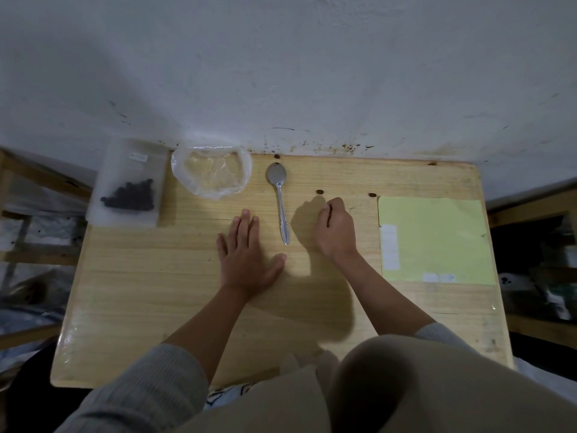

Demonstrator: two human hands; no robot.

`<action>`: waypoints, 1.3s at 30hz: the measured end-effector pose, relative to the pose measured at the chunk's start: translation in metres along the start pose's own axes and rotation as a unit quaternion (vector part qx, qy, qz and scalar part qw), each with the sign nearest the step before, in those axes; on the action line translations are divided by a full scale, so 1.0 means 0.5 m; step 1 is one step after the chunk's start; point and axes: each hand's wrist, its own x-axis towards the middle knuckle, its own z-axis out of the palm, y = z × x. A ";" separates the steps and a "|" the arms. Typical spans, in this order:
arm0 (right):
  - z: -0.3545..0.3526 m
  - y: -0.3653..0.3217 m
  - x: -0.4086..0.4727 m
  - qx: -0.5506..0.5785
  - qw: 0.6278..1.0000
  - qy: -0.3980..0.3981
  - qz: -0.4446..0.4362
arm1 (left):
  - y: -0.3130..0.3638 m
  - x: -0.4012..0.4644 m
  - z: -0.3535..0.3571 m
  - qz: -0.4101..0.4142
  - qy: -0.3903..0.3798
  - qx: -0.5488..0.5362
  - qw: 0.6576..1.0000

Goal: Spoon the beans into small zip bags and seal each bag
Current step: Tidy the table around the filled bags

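Dark, rounded beans (131, 195) are sitting heaped inside a frosted zip bag (128, 182), well left of the left hand (246, 254), whose straight fingers are lying flat and slightly apart on the pale wooden table (156, 292). The bag's white label is unreadable. The right hand (335, 229) is curling its fingers together; whether they are pinching anything cannot be told. Between both hands' fingers, a shiny metal spoon (280, 198) is lying.

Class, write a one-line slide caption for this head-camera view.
Left hand flat on the wooden table, right hand curled beside the spoon, with zip bag of beans behind.
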 end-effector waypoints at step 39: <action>-0.001 0.000 0.081 -0.130 0.991 -0.007 0.018 | -0.002 0.002 0.001 -0.001 0.001 0.002 1.000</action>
